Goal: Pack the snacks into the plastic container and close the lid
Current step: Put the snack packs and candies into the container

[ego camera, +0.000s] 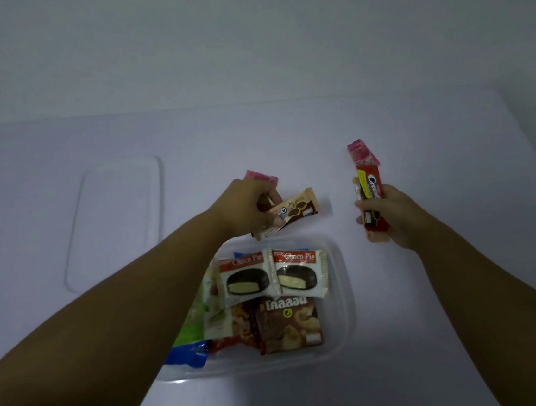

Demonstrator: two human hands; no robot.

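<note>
- The container (342,297) sits nearest the person, open, already holding a brown box (289,326), 2 pie packs (272,276) and green and blue wrappers on its left side.
- Just beyond its far rim, the left hand (247,205) is closed on a tan biscuit pack (290,212), with a pink wrapper (262,176) showing behind the knuckles.
- Right of the container, the right hand (390,214) clutches a red cookie pack (371,198) upright, together with a pink pack (362,152) above it.
- Far left of the container, the lid (116,218) lies flat.
- These packs look light, crinkly and slippery; I'd pinch them mid-body, gently, since biscuits likely crumble.
</note>
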